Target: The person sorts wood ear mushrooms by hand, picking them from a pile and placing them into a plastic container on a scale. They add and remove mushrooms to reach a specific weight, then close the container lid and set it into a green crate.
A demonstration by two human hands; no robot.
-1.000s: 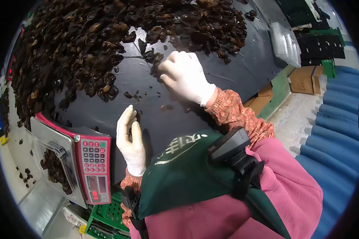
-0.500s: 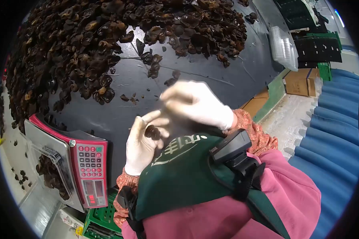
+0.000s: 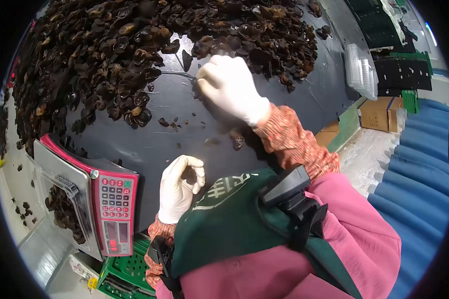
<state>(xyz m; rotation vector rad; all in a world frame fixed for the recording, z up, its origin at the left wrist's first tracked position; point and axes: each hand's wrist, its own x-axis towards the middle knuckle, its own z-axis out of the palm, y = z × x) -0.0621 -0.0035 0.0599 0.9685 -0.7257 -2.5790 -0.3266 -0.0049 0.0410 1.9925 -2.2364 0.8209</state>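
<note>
Dark brown wood ear mushrooms (image 3: 100, 65) lie heaped over the far and left parts of the grey table (image 3: 164, 142). My left hand (image 3: 177, 192), in a white glove, is curled near the apron with a small piece of wood ear mushroom (image 3: 188, 174) in its fingers. My right hand (image 3: 232, 89), also gloved, is closed low over the table at the near edge of the heap; whatever its fingers hold is hidden. A loose mushroom piece (image 3: 238, 139) lies between the hands, slightly blurred.
At the left stands a red scale (image 3: 115, 199) carrying a clear plastic box (image 3: 87, 219) with mushrooms inside. A green crate (image 3: 129, 271) is below it. Stacked clear trays (image 3: 360, 72) rest at the table's right edge, near a cardboard box (image 3: 379, 114) and a blue corrugated sheet (image 3: 414, 174).
My right hand has moved away from my left hand, up to the heap's near edge, and closed. My left hand has curled its fingers more around its piece. A loose piece now shows between them.
</note>
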